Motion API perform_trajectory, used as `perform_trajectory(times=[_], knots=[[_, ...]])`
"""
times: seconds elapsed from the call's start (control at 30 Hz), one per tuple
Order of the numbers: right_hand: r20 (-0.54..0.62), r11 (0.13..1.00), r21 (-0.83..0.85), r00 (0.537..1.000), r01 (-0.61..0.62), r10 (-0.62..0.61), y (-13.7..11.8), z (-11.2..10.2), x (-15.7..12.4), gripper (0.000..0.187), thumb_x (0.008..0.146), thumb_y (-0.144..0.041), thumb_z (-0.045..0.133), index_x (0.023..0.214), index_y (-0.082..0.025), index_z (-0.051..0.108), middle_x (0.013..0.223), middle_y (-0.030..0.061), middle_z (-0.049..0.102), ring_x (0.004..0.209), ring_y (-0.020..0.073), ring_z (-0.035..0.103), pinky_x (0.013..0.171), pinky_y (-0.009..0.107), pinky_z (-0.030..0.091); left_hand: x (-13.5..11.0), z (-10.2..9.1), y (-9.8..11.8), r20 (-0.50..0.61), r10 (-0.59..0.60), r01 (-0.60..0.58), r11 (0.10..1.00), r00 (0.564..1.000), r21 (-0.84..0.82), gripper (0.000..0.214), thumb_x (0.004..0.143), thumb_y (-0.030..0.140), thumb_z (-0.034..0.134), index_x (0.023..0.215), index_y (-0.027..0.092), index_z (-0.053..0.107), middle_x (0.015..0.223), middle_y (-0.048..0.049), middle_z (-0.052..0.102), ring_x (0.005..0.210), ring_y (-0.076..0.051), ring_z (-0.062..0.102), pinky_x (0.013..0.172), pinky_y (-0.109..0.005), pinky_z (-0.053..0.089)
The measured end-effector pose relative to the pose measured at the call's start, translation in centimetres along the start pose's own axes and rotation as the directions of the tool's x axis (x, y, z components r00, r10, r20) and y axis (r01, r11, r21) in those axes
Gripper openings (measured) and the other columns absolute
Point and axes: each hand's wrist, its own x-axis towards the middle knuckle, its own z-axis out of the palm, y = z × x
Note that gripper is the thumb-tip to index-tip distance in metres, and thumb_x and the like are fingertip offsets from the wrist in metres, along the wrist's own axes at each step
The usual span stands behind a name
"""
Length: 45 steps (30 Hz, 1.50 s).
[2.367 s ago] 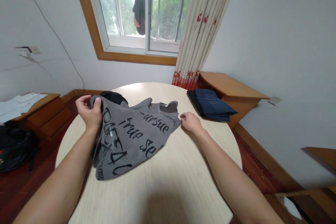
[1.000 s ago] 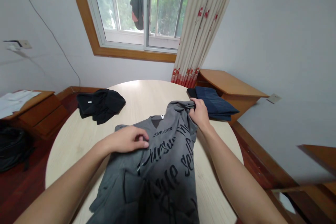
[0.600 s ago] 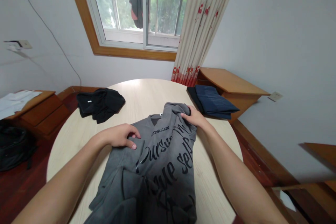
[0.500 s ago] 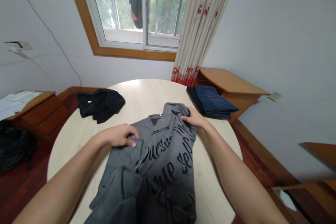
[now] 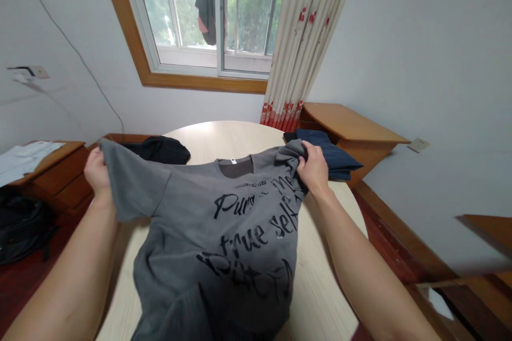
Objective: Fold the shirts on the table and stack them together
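Note:
A grey T-shirt (image 5: 188, 213) with black brush-style lettering is spread between my hands, its neckline toward the window. My left hand (image 5: 98, 173) grips the end of the left sleeve and holds it out past the table's left side; the cloth hides some of the fingers. At the right shoulder my right hand (image 5: 313, 169) is closed on bunched sleeve fabric. The shirt's lower part hangs in folds toward me. Beneath it lies the round pale wooden table (image 5: 324, 256).
Black folded clothing (image 5: 164, 150) lies at the table's back left, partly covered by the shirt. Dark blue folded clothing (image 5: 328, 154) sits at the back right. Beyond it stands a wooden desk (image 5: 352, 122). A black bag (image 5: 24, 224) rests on the floor at left.
My left hand has moved out to the left, drawing the shirt's left sleeve open and flattening its chest. My right hand has shifted slightly right, still holding the other sleeve.

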Motion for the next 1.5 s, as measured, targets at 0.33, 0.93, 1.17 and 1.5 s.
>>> perform_trajectory(times=[0.33, 0.93, 1.17, 1.5], knots=[[0.322, 0.963, -0.270, 0.940, -0.026, 0.116, -1.8, -0.4, -0.4, 0.031, 0.091, -0.023, 0.051, 0.115, -0.021, 0.070, 0.113, 0.0096, 0.065, 0.098, 0.0240, 0.065, 0.077, 0.030, 0.048, -3.4, 1.9, 3.3, -0.140, 0.479, -0.415, 0.847, 0.866, 0.332, 0.011, 0.079, 0.019, 0.053, 0.083, 0.017, 0.063, 0.090, -0.0037, 0.069, 0.096, -0.022, 0.065, 0.088, -0.042, 0.049], [0.358, 0.994, -0.112, 0.933, 0.010, 0.031, -0.9, 2.2, -0.9, 0.029, 0.088, -0.019, 0.055, 0.110, -0.022, 0.073, 0.111, 0.0080, 0.068, 0.097, 0.0232, 0.065, 0.082, 0.031, 0.050, -8.1, 7.5, -0.1, 0.788, 0.186, -0.553, 0.803, 0.587, 0.222, 0.048, 0.090, 0.052, 0.046, 0.113, 0.018, 0.071, 0.131, -0.0121, 0.066, 0.123, -0.028, 0.060, 0.108, -0.043, 0.043], [-0.173, 0.993, -0.029, 0.979, -0.117, 0.110, 0.9, -3.2, 1.5, 0.035, 0.082, -0.010, 0.047, 0.103, -0.018, 0.073, 0.109, 0.0124, 0.060, 0.097, 0.0261, 0.059, 0.088, 0.040, 0.048, -8.9, 7.8, -0.2, 0.831, 0.014, -0.563, 0.741, 0.557, 0.365, 0.052, 0.090, 0.054, 0.048, 0.122, 0.020, 0.069, 0.140, -0.0112, 0.060, 0.129, -0.029, 0.055, 0.109, -0.043, 0.042], [0.109, 0.978, -0.210, 0.994, 0.023, 0.000, -2.2, -1.9, 0.8, 0.035, 0.088, -0.022, 0.052, 0.119, -0.016, 0.067, 0.130, 0.0137, 0.059, 0.116, 0.0307, 0.055, 0.097, 0.042, 0.046, -7.4, 7.7, 0.2, 0.702, 0.026, -0.557, 0.630, 0.712, 0.541, 0.041, 0.092, 0.045, 0.049, 0.119, 0.021, 0.069, 0.145, -0.0139, 0.055, 0.136, -0.032, 0.047, 0.114, -0.054, 0.030]])
